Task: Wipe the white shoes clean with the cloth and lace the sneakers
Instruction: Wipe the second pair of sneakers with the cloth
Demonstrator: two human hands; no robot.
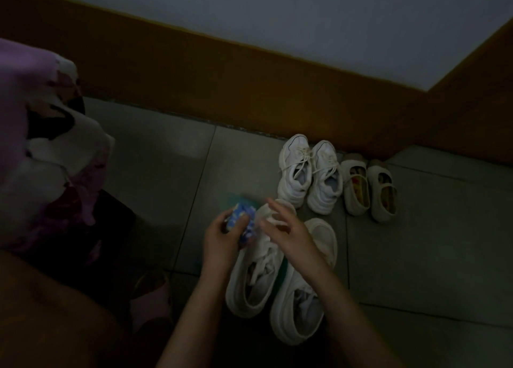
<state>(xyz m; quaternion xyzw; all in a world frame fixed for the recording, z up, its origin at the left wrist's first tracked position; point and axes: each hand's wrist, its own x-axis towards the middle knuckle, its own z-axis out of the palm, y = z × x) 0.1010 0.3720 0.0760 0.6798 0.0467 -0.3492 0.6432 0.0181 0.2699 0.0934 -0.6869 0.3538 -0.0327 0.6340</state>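
Above near white shoes [255, 270], toes pointing away: left hand [222, 240] clamps patterned cloth [241, 223], probably a wipe pack; right hand [288, 234] fingers spread, nearer toe.

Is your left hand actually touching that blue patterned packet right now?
Touching. The head view shows the left hand with fingers wrapped around the blue patterned packet, thumb across its face; no gap shows between them.
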